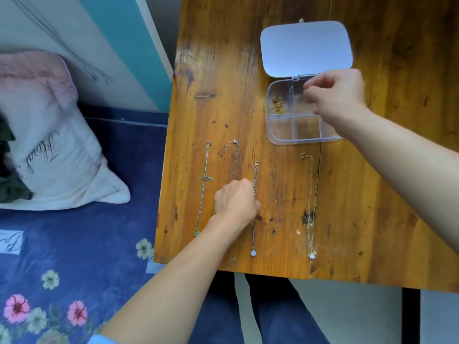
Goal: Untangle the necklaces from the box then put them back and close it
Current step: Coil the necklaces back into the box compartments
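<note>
Clear box [280,135] w/ lid [306,48] open flat, mid table [372,219]; gold chain [277,105] in far-left compartment. 4 necklaces [205,175] laid straight, side by side, nr front edge.

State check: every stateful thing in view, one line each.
Clear compartment box: open.
Lid: swung back flat.
Gold chain: bunched in the back-left compartment.
Necklaces: four, laid straight side by side, outside the box.
Left hand: curled over the two middle ones; grip hidden.
Right hand: fingertips pinched over the back-right compartment; contents unclear.
</note>
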Demonstrator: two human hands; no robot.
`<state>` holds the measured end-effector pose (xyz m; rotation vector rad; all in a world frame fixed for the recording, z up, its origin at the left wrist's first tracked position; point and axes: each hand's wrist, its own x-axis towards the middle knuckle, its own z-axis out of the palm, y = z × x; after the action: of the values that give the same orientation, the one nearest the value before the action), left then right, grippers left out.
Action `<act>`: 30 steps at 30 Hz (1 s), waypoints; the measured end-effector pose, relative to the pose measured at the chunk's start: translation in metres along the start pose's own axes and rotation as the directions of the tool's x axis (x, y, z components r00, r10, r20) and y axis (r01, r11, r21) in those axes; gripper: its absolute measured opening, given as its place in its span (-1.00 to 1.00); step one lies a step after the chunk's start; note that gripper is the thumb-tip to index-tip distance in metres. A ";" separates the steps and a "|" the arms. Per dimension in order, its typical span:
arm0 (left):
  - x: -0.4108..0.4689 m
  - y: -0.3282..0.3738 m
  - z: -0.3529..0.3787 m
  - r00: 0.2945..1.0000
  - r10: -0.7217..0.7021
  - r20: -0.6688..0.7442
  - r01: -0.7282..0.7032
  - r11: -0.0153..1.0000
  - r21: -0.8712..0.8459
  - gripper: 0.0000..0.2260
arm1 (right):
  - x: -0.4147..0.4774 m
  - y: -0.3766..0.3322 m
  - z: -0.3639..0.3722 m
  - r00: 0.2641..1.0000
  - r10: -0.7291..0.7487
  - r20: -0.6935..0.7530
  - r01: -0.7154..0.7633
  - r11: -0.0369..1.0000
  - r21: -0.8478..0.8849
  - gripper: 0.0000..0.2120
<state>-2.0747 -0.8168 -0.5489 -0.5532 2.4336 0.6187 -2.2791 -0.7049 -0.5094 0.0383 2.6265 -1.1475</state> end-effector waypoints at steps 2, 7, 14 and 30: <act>-0.003 -0.002 0.000 0.999 0.036 -0.037 -0.038 0.999 -0.036 -0.89 | -0.003 0.012 -0.016 0.988 -0.055 -0.143 0.039 0.993 -0.112 -0.82; -0.009 -0.003 -0.015 0.942 0.240 -0.233 -0.310 0.888 -0.338 -0.88 | -0.006 0.058 -0.040 0.960 0.111 -0.258 -0.150 0.979 -0.138 -0.60; 0.005 0.031 -0.062 0.947 0.174 -0.268 -0.317 0.630 -0.709 -0.89 | -0.021 0.087 -0.032 0.986 0.099 -0.133 -0.111 0.990 -0.085 -0.60; 0.067 0.090 -0.113 0.991 -0.072 -0.113 -0.080 0.360 -0.929 -0.97 | -0.024 0.095 -0.036 0.989 0.062 -0.134 -0.082 0.986 -0.147 -0.65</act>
<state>-2.2178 -0.8213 -0.4793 -1.0393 1.9317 2.0983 -2.2525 -0.6115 -0.5476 0.1821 2.7935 -0.9472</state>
